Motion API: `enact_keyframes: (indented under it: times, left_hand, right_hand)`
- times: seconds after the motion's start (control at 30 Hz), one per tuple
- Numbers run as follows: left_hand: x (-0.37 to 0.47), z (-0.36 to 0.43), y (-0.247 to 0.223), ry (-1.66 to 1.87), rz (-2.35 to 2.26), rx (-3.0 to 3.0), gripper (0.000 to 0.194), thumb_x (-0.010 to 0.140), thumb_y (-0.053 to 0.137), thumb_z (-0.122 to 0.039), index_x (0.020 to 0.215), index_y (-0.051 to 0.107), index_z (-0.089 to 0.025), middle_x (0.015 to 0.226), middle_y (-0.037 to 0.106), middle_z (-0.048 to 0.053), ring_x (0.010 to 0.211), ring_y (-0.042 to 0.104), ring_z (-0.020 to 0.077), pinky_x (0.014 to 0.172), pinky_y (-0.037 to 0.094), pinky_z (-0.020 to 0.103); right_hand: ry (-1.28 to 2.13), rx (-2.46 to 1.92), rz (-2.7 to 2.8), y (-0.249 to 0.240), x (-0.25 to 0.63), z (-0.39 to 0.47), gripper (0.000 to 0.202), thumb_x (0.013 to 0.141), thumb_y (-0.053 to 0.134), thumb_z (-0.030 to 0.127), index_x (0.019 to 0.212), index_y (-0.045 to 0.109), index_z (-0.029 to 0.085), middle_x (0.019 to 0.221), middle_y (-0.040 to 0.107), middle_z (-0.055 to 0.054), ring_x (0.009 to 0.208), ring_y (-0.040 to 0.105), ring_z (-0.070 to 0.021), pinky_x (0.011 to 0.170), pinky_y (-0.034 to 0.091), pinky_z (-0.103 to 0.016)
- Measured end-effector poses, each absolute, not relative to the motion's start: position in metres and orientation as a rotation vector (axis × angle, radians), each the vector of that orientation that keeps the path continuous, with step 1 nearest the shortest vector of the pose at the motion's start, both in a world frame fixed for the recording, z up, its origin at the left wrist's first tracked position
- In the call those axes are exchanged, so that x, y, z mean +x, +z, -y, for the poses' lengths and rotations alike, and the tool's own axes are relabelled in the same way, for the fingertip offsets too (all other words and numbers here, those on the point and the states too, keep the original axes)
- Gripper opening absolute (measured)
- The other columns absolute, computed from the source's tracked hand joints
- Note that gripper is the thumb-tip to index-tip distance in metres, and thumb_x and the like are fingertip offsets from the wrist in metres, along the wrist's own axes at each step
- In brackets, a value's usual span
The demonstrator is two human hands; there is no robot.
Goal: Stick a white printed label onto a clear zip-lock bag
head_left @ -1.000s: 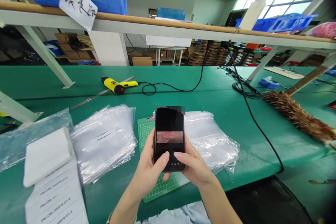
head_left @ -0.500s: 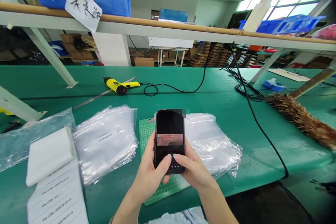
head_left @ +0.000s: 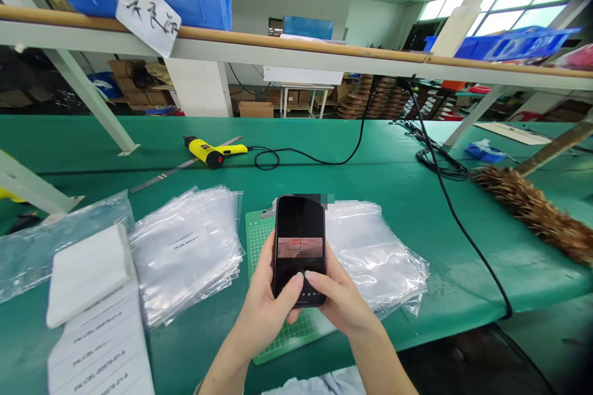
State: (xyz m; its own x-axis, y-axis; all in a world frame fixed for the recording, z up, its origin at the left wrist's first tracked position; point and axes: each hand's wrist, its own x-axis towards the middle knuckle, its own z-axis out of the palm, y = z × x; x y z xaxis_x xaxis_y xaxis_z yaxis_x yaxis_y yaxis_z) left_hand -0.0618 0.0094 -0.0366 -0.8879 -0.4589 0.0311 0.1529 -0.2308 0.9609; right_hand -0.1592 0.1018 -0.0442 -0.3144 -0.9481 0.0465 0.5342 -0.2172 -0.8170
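Note:
A black smartphone [head_left: 300, 222] is held upright between my two hands, its screen dark with a reddish picture band across the middle. My left hand [head_left: 271, 296] wraps its left side and my right hand [head_left: 345, 296] its right side. Both thumbs rest on the lower part of the screen, their tips nearly touching. Below the phone lies a green cutting mat [head_left: 296, 336], partly hidden by my hands. One stack of clear plastic bags [head_left: 380, 253] is just right of the phone. Another stack of clear bags [head_left: 185, 265], the top one bearing a printed label, lies to the left.
A folded strip of printed labels [head_left: 102, 345] lies at the left front. Farther back are a yellow heat gun [head_left: 208, 152] with a black cord and a steel ruler [head_left: 162, 178]. A feather duster [head_left: 532, 210] rests at right. A shelf [head_left: 296, 52] with blue bins crosses above the table.

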Motion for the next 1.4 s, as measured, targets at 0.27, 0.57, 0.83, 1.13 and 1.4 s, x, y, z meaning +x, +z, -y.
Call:
enact_keyframes:
  times: [0.27, 0.57, 0.83, 1.13, 1.4]
  left_hand:
    - [-0.064, -0.01, -0.038, -2.169, 1.647, 0.367, 0.067, 0.085, 0.053, -0.038, 0.14, 0.014, -0.031, 0.109, 0.055, 0.007, 0.042, 0.04, 0.0019, 0.039, 0.037, 0.02]
    - [-0.069, -0.011, -0.04, -2.189, 1.65, 0.384, 0.068, 0.085, 0.054, -0.039, 0.139, 0.013, -0.03, 0.11, 0.054, 0.008, 0.043, 0.039, 0.0022, 0.039, 0.036, 0.022]
    - [-0.071, -0.01, -0.042, -2.226, 1.658, 0.347, 0.07, 0.083, 0.056, -0.039, 0.137, 0.012, -0.03, 0.097, 0.054, 0.005, 0.044, 0.043, 0.0039, 0.042, 0.035, 0.022]
    - [-0.071, -0.009, -0.04, -2.262, 1.658, 0.353, 0.076, 0.08, 0.061, -0.034, 0.136, 0.011, -0.03, 0.089, 0.055, 0.003, 0.045, 0.041, 0.0042, 0.043, 0.034, 0.021]
    - [-0.072, -0.005, -0.047, -2.057, 1.809, 0.315, 0.081, 0.079, 0.059, -0.037, 0.142, 0.009, -0.029, 0.126, 0.048, 0.012, 0.084, 0.059, 0.0213, 0.066, 0.052, 0.033]
  right_hand:
    - [-1.759, -0.684, -0.896, -0.043, -0.161, -0.102, 0.05, 0.082, 0.058, 0.026, 0.127, 0.036, 0.032, 0.114, 0.058, -0.004, 0.077, 0.065, -0.0174, 0.048, 0.054, -0.025]
    - [-1.768, -0.673, -0.908, -0.041, -0.163, -0.102, 0.049, 0.081, 0.06, 0.028, 0.124, 0.039, 0.032, 0.113, 0.059, -0.004, 0.082, 0.064, -0.0195, 0.054, 0.056, -0.028]
    - [-1.766, -0.649, -0.971, -0.044, -0.165, -0.102, 0.05, 0.079, 0.063, 0.031, 0.123, 0.041, 0.033, 0.114, 0.058, -0.004, 0.091, 0.062, -0.0215, 0.06, 0.056, -0.031]
    - [-1.793, -0.678, -1.004, -0.048, -0.167, -0.103, 0.049, 0.079, 0.064, 0.031, 0.123, 0.042, 0.031, 0.116, 0.058, -0.003, 0.1, 0.058, -0.0208, 0.078, 0.052, -0.034]
    - [-1.775, -0.72, -1.023, -0.049, -0.17, -0.101, 0.054, 0.079, 0.064, 0.03, 0.126, 0.038, 0.028, 0.12, 0.056, -0.005, 0.105, 0.056, -0.0222, 0.089, 0.046, -0.039]
